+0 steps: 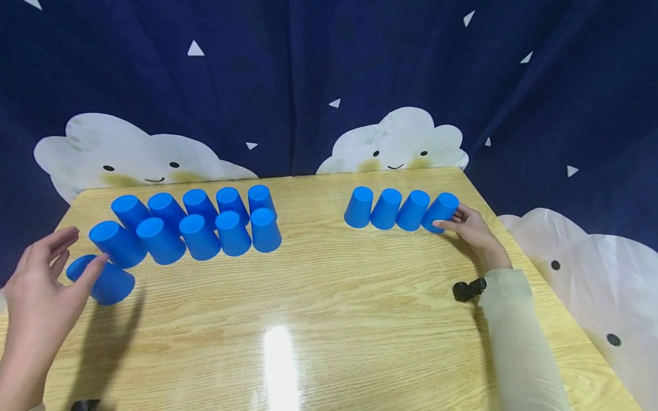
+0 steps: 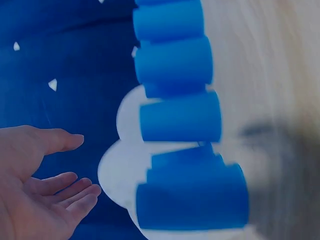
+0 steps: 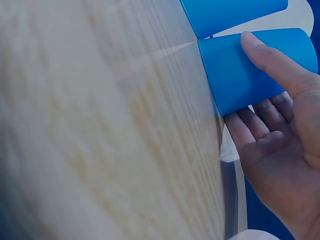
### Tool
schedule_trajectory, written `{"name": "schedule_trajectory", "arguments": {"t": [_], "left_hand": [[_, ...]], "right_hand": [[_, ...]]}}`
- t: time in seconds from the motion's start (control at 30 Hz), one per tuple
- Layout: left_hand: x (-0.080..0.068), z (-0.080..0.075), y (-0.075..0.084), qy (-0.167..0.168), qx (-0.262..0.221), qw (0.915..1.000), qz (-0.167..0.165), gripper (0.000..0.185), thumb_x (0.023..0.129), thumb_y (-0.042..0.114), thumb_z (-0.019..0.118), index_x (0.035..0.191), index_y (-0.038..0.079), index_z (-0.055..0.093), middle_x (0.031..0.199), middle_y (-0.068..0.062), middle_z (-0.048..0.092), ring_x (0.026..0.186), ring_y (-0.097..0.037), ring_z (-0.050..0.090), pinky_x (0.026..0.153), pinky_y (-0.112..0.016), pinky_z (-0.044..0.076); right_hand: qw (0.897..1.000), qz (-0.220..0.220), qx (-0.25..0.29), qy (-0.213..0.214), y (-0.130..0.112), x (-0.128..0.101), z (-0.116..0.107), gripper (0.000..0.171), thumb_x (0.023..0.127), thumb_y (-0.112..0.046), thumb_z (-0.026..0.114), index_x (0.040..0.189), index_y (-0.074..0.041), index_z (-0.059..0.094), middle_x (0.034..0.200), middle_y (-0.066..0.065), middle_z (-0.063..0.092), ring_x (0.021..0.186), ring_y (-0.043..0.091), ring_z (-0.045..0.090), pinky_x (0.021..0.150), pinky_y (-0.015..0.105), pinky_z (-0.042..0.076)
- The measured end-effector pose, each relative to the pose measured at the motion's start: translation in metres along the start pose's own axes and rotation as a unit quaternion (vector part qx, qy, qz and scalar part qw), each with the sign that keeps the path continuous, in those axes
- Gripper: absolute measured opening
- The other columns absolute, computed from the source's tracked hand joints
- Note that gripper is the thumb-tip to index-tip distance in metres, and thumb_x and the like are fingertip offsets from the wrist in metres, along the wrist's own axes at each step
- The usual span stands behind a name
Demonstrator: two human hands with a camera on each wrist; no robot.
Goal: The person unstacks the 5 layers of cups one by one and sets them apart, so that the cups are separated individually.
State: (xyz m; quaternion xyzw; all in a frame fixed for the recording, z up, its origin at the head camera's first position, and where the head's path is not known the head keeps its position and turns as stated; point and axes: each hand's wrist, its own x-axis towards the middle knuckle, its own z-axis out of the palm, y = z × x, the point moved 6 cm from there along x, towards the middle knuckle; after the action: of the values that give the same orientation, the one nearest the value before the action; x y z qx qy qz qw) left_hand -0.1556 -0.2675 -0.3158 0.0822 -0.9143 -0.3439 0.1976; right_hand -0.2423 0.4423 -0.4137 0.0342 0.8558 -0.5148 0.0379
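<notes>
My right hand [image 1: 474, 229] grips the rightmost blue plastic cup [image 1: 441, 210] in a row on the right. In the right wrist view, the thumb [image 3: 267, 54] lies along that cup's side and the fingers reach round its far side. The cup stands upside down, wide rim on the table. At the left, my left hand [image 1: 45, 285] hovers with thumb and fingers apart, its thumb overlapping the nearest upside-down blue cup [image 1: 112, 283] in the head view. In the left wrist view, a gap shows between the left hand [image 2: 47, 182] and the cups.
Two rows of upside-down blue cups [image 1: 197, 237] stand close together on the left of the wooden table [image 1: 329, 285]. Beside the gripped cup, more cups [image 1: 385, 210] line up on the right. Behind the table hangs a dark blue curtain [image 1: 288, 74] with clouds.
</notes>
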Motion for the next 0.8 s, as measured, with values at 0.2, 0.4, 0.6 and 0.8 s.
{"name": "schedule_trajectory", "arguments": {"t": [0.2,0.4,0.6,0.8], "left_hand": [[-0.002,0.007,0.034,-0.004,-0.029,0.9975,0.065,0.064,0.092,0.005,0.068,0.148,0.002,0.036,0.144,-0.023,0.043,0.136,-0.039,0.039,0.112,-0.024,0.026],[-0.005,0.025,0.071,-0.029,-0.081,0.9878,0.13,0.062,0.09,0.008,0.072,0.145,0.004,0.043,0.138,-0.019,0.049,0.132,-0.031,0.046,0.103,-0.013,0.033],[-0.004,0.054,0.109,-0.06,-0.115,0.9754,0.179,0.059,0.089,0.009,0.073,0.142,0.004,0.047,0.136,-0.016,0.052,0.127,-0.033,0.051,0.104,-0.02,0.038],[-0.004,0.09,0.143,-0.106,-0.149,0.959,0.217,0.056,0.09,0.009,0.073,0.139,0.002,0.048,0.135,-0.017,0.053,0.126,-0.035,0.051,0.105,-0.041,0.043]], "right_hand": [[1.0,0.0,-0.001,-0.002,0.0,0.0,0.0,0.082,0.092,-0.026,0.071,0.154,0.0,0.023,0.149,0.027,0.036,0.137,0.043,0.035,0.112,0.054,0.03],[1.0,0.005,-0.003,0.002,-0.001,0.002,0.001,0.083,0.092,-0.028,0.071,0.155,-0.003,0.023,0.149,0.027,0.038,0.137,0.043,0.036,0.112,0.054,0.031],[1.0,0.004,-0.007,0.005,-0.002,0.0,0.0,0.083,0.092,-0.029,0.071,0.154,-0.002,0.024,0.148,0.027,0.039,0.137,0.043,0.036,0.112,0.055,0.031],[1.0,0.003,-0.004,0.005,-0.002,-0.001,0.001,0.083,0.092,-0.028,0.072,0.154,-0.001,0.024,0.148,0.027,0.038,0.137,0.042,0.036,0.113,0.053,0.03]]}}
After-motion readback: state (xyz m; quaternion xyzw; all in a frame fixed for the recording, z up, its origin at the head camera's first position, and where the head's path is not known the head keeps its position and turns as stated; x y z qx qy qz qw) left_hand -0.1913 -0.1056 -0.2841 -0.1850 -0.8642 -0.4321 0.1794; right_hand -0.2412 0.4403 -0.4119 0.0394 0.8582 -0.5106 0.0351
